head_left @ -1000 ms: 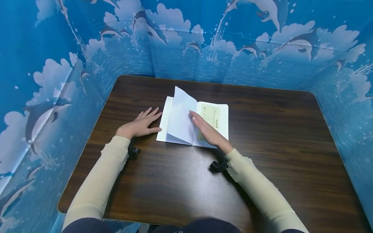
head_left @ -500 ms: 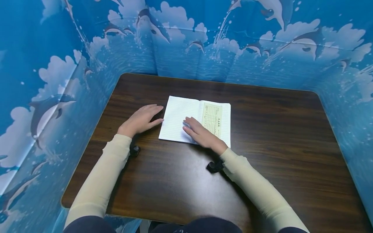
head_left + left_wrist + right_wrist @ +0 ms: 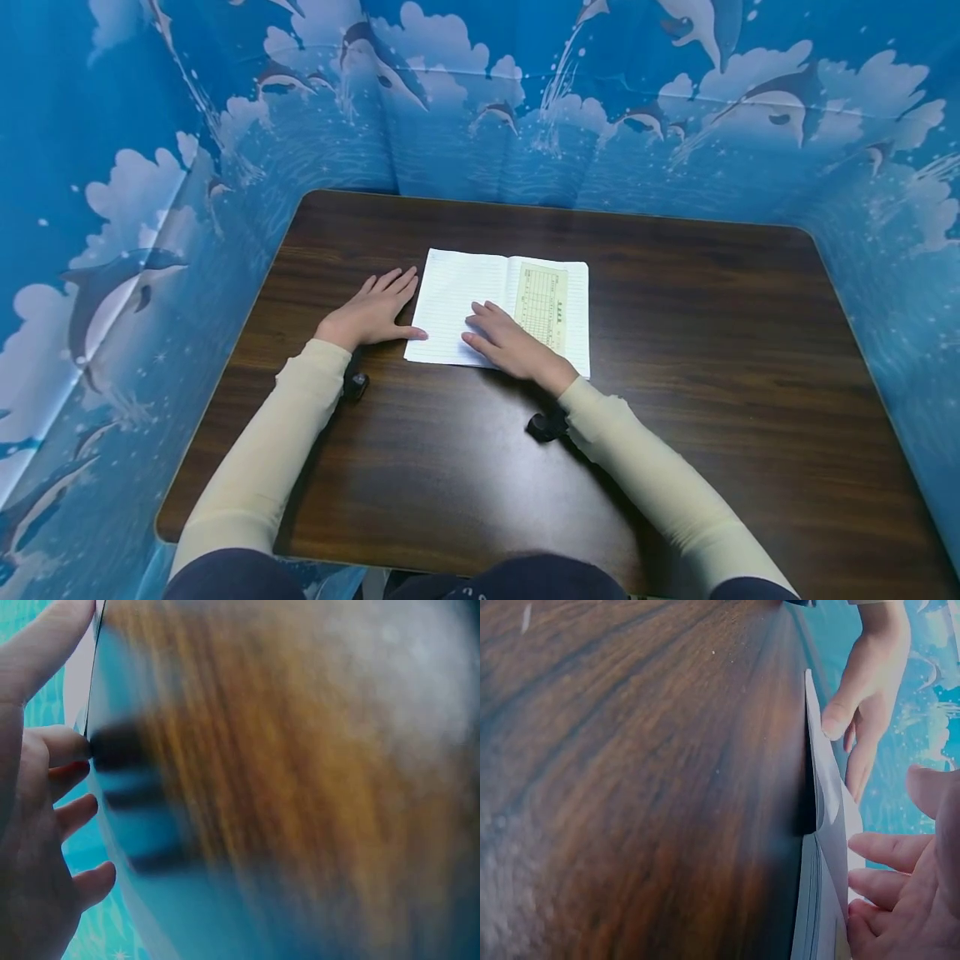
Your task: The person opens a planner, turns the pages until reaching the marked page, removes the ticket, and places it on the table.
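An open notebook (image 3: 457, 292) with lined white pages lies on the table. On its right page rests a pale green printed slip (image 3: 542, 304), its lower part overlapped by my right hand (image 3: 517, 343). That hand lies over the middle of the notebook with fingers extended toward the left page; in the right wrist view its fingertips (image 3: 866, 883) meet the paper. My left hand (image 3: 375, 312) is spread at the notebook's left edge, thumb on the page's lower left corner, the other fingers on the wood beside it.
The dark wood-grain table (image 3: 712, 375) has rounded corners and extends far to the right. A blue curtain (image 3: 480, 150) printed with dolphins hangs behind and along both sides. A small black wrist camera (image 3: 543, 427) sits under the right wrist.
A raised page has come down flat onto the left side. My right hand has moved left and down with it. My left hand lifted a little, then spread again with its thumb on the page.
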The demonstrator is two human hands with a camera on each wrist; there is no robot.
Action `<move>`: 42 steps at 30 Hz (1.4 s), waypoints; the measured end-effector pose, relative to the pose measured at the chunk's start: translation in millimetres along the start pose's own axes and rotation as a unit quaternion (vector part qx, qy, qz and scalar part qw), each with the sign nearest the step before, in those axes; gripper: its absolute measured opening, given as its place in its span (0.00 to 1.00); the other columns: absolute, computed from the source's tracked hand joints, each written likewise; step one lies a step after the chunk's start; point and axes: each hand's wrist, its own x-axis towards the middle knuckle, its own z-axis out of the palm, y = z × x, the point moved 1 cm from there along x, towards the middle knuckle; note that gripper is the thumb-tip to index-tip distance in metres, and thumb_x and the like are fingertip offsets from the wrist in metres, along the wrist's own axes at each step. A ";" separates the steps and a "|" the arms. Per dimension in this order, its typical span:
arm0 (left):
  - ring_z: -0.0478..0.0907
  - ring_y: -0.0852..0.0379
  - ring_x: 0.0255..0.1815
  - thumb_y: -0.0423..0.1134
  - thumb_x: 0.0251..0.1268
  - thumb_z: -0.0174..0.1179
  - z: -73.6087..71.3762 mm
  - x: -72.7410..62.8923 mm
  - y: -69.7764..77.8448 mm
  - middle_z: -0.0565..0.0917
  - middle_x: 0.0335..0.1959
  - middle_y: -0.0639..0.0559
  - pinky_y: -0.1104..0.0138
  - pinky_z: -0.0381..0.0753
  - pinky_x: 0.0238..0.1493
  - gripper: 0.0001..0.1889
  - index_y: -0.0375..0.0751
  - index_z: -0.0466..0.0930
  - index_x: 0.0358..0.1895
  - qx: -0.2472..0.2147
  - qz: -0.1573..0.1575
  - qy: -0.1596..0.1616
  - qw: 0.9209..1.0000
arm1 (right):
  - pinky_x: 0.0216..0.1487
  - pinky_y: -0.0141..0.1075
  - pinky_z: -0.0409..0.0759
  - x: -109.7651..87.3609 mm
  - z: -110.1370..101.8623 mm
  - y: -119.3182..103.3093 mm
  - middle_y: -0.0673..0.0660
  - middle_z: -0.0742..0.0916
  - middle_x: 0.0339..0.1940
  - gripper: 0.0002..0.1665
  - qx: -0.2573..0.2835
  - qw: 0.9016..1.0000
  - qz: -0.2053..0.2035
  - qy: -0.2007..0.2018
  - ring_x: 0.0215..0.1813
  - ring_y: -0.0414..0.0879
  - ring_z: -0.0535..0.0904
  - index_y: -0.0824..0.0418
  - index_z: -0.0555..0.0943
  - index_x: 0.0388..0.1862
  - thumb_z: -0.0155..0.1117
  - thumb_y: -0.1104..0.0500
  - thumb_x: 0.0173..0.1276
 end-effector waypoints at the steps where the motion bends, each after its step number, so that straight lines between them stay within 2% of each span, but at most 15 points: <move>1: 0.35 0.40 0.89 0.77 0.65 0.54 0.0 0.0 0.8 0.38 0.89 0.45 0.38 0.39 0.85 0.60 0.41 0.40 0.86 0.001 0.001 -0.003 1.000 | 0.88 0.50 0.49 -0.5 -0.3 0.2 0.63 0.62 0.86 0.36 0.002 1.000 0.000 0.000 0.89 0.57 0.48 0.65 0.69 0.78 0.45 0.42 0.86; 5: 0.35 0.39 0.89 0.76 0.67 0.55 0.2 -0.3 3.0 0.37 0.89 0.44 0.38 0.41 0.85 0.60 0.39 0.39 0.86 -0.002 0.001 -0.015 1.000 | 0.88 0.50 0.51 -6.2 -6.0 1.0 0.60 0.64 0.86 0.35 0.017 1.000 0.001 0.018 0.89 0.55 0.50 0.62 0.70 0.79 0.46 0.41 0.85; 9: 0.33 0.40 0.89 0.75 0.67 0.56 0.0 0.3 3.4 0.35 0.89 0.44 0.38 0.40 0.85 0.60 0.39 0.38 0.86 -0.014 0.003 -0.018 1.000 | 0.86 0.50 0.57 -22.4 -24.8 9.8 0.58 0.69 0.84 0.32 0.042 0.996 0.002 0.077 0.86 0.53 0.59 0.60 0.72 0.77 0.47 0.42 0.86; 12: 0.32 0.40 0.89 0.75 0.67 0.55 -0.5 1.0 1.9 0.34 0.89 0.46 0.37 0.39 0.85 0.60 0.42 0.36 0.86 -0.023 0.006 -0.021 1.000 | 0.80 0.53 0.67 -40.7 -45.6 26.8 0.59 0.76 0.77 0.29 0.066 0.986 0.021 0.151 0.80 0.55 0.70 0.60 0.75 0.74 0.49 0.45 0.86; 14: 0.32 0.40 0.89 0.76 0.67 0.55 -1.5 1.1 1.6 0.34 0.89 0.47 0.36 0.38 0.85 0.60 0.44 0.36 0.86 -0.026 0.007 -0.022 0.999 | 0.72 0.54 0.74 -52.8 -59.1 42.1 0.61 0.81 0.69 0.27 0.069 0.975 0.049 0.203 0.71 0.56 0.77 0.60 0.77 0.72 0.51 0.47 0.85; 16: 0.31 0.39 0.89 0.75 0.67 0.55 -2.7 1.1 0.7 0.35 0.89 0.47 0.35 0.37 0.84 0.59 0.45 0.36 0.87 -0.028 0.009 -0.022 0.999 | 0.64 0.54 0.77 -62.5 -69.1 57.8 0.63 0.82 0.62 0.26 0.058 0.967 0.082 0.236 0.63 0.58 0.78 0.62 0.77 0.71 0.53 0.49 0.84; 18: 0.31 0.39 0.89 0.74 0.67 0.56 -3.7 0.0 0.0 0.35 0.89 0.47 0.35 0.37 0.84 0.59 0.45 0.36 0.87 -0.031 0.009 -0.021 0.999 | 0.59 0.54 0.76 -68.4 -73.9 71.7 0.65 0.80 0.60 0.28 0.037 0.964 0.115 0.235 0.58 0.59 0.75 0.63 0.75 0.73 0.53 0.48 0.84; 20: 0.31 0.39 0.89 0.74 0.67 0.56 -4.2 -0.9 -0.9 0.36 0.89 0.47 0.35 0.36 0.84 0.59 0.45 0.36 0.87 -0.035 0.006 -0.023 0.999 | 0.57 0.54 0.74 -70.8 -74.2 82.8 0.66 0.79 0.60 0.31 0.017 0.968 0.139 0.208 0.58 0.60 0.72 0.64 0.73 0.75 0.54 0.47 0.84; 23: 0.30 0.39 0.89 0.73 0.67 0.57 -3.3 -1.4 -1.1 0.35 0.89 0.47 0.34 0.35 0.84 0.58 0.46 0.36 0.87 -0.045 0.008 -0.026 0.999 | 0.58 0.54 0.74 -71.3 -69.8 90.8 0.67 0.76 0.64 0.34 0.004 0.972 0.164 0.168 0.60 0.60 0.70 0.65 0.70 0.77 0.55 0.46 0.83; 25: 0.30 0.39 0.89 0.73 0.68 0.58 -2.6 -1.0 -0.3 0.35 0.89 0.47 0.34 0.34 0.83 0.58 0.46 0.36 0.87 -0.052 0.012 -0.026 0.998 | 0.56 0.52 0.73 -69.9 -66.6 91.4 0.67 0.77 0.62 0.33 0.006 0.970 0.181 0.164 0.57 0.59 0.70 0.66 0.72 0.75 0.55 0.46 0.83; 29: 0.29 0.39 0.89 0.72 0.68 0.58 -1.0 0.4 0.4 0.35 0.89 0.47 0.34 0.33 0.83 0.58 0.45 0.37 0.87 -0.062 0.014 -0.024 0.998 | 0.47 0.46 0.72 -64.1 -64.1 85.1 0.65 0.78 0.54 0.29 0.018 0.957 0.227 0.180 0.48 0.56 0.72 0.66 0.77 0.67 0.58 0.46 0.80; 32: 0.29 0.39 0.89 0.72 0.67 0.58 0.5 0.7 -0.1 0.35 0.89 0.47 0.34 0.33 0.83 0.59 0.46 0.36 0.87 -0.066 0.010 -0.024 0.997 | 0.44 0.44 0.72 -58.3 -63.9 78.3 0.63 0.79 0.52 0.28 0.023 0.947 0.262 0.186 0.46 0.55 0.73 0.66 0.78 0.63 0.62 0.45 0.78; 38: 0.28 0.39 0.89 0.73 0.67 0.58 1.1 0.6 -1.2 0.34 0.89 0.47 0.34 0.31 0.83 0.59 0.46 0.35 0.87 -0.069 0.011 -0.026 0.997 | 0.46 0.45 0.73 -49.0 -61.5 72.8 0.63 0.80 0.54 0.29 0.023 0.931 0.302 0.205 0.48 0.55 0.74 0.63 0.79 0.63 0.66 0.44 0.75; 42: 0.27 0.39 0.89 0.73 0.67 0.58 -1.0 1.4 -0.9 0.34 0.89 0.47 0.34 0.31 0.83 0.59 0.47 0.35 0.87 -0.072 0.012 -0.027 0.997 | 0.52 0.52 0.69 -43.7 -57.9 71.4 0.62 0.80 0.51 0.32 0.013 0.922 0.309 0.233 0.47 0.55 0.75 0.64 0.79 0.61 0.68 0.40 0.72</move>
